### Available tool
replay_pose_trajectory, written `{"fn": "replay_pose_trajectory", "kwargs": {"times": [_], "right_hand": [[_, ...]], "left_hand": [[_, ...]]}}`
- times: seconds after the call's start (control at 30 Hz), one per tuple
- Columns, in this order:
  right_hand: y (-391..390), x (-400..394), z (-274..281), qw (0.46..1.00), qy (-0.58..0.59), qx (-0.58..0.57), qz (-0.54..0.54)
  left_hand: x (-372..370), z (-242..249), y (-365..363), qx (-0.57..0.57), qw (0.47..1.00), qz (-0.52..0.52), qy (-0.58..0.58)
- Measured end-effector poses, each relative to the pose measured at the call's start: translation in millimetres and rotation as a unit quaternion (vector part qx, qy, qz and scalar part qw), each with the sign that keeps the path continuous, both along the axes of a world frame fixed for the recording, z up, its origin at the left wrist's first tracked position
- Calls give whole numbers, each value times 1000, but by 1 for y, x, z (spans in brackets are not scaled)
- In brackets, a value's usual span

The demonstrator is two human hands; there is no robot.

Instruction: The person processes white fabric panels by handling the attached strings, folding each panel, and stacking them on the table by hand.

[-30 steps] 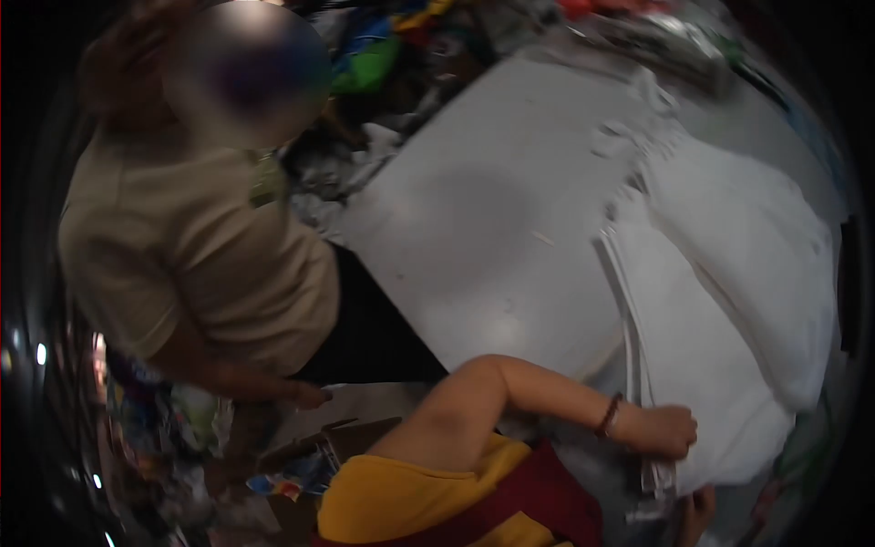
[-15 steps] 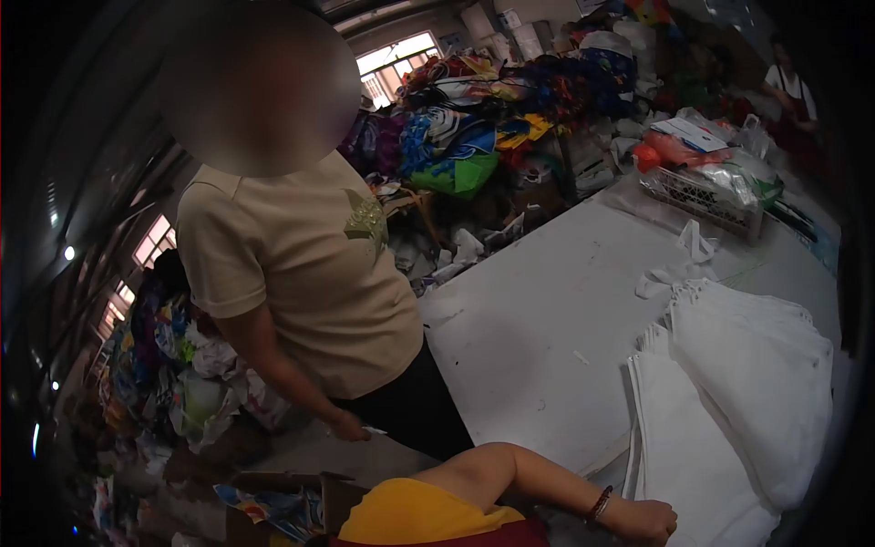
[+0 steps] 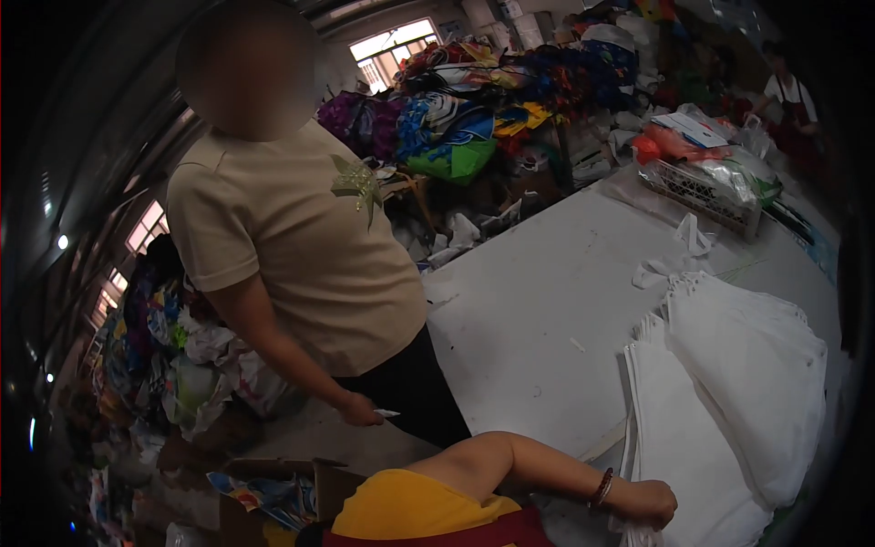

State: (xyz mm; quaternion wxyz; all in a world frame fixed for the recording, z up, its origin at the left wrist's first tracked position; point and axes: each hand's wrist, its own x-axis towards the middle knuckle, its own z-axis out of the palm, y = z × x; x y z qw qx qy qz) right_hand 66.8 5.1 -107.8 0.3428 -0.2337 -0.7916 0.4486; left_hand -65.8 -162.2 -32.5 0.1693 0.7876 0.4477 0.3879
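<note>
My left hand (image 3: 645, 504) is closed at the lower right, beaded bracelet on the wrist. Its fingers grip the edge of a piece of white cloth (image 3: 638, 536), whose folds show just below the fist. Against that hand lies a stack of white cloth pieces (image 3: 688, 428), partly covered by a second fanned-out stack (image 3: 752, 365). White straps (image 3: 676, 257) lie loose at the far end of the stacks. My right hand is out of view.
The grey-white table (image 3: 524, 319) stretches beyond my arm, a filled plastic crate (image 3: 702, 193) at its far end. A person in a beige T-shirt (image 3: 301, 255) stands at the left, holding a small white object (image 3: 387, 413). Colourful fabric heaps (image 3: 456, 137) and a cardboard box (image 3: 333, 488) stand nearby.
My left hand has risen slightly, and white cloth now shows beneath it. The view has shifted a little. The other person's hand with the small white object has moved slightly up and right.
</note>
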Motion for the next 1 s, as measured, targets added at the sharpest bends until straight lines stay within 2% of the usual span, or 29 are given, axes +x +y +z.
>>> {"fn": "replay_pose_trajectory", "kwargs": {"times": [0.07,0.37,0.47,0.5,0.53,0.57,0.6,0.63,0.67,0.7,0.8,0.83,0.9,0.93,0.97,1.0], "right_hand": [[2,-7,3,1000,1,7,-1],[-2,-4,21,999,-15,27,-25],[-25,82,31,993,-95,17,-69],[-39,131,42,986,-138,12,-97],[-64,182,64,974,-185,5,-130],[-90,148,103,978,-147,10,-148],[-96,140,114,976,-166,21,-138],[-107,118,132,975,-162,32,-145],[-107,109,140,974,-186,76,-101],[-109,92,149,978,-183,67,-69],[-99,47,138,976,-210,48,23],[-92,35,122,974,-218,-60,15],[-83,-6,143,936,-323,-141,-29],[-83,-6,144,933,-328,-143,-31],[-168,127,177,935,-322,-146,-30],[-163,113,177,937,-315,-146,-30]], "left_hand": [[-1,0,1,-58,998,-2,-28],[-6,16,-1,-118,987,4,-111],[-7,14,1,-51,986,66,-147],[-8,13,5,-63,983,95,-147],[-12,31,2,-139,967,105,-185],[-12,20,9,-120,961,102,-226],[-15,40,7,-108,968,138,-180],[-15,50,11,-119,961,152,-195],[-15,55,15,-95,960,152,-214],[-15,64,16,-72,962,172,-200],[-16,77,21,-12,967,138,-213],[-13,79,22,-21,967,123,-224],[-11,82,23,73,978,95,-169],[-10,82,24,70,978,95,-174],[-10,82,24,100,985,79,-120],[-11,82,24,133,987,63,-64]]}}
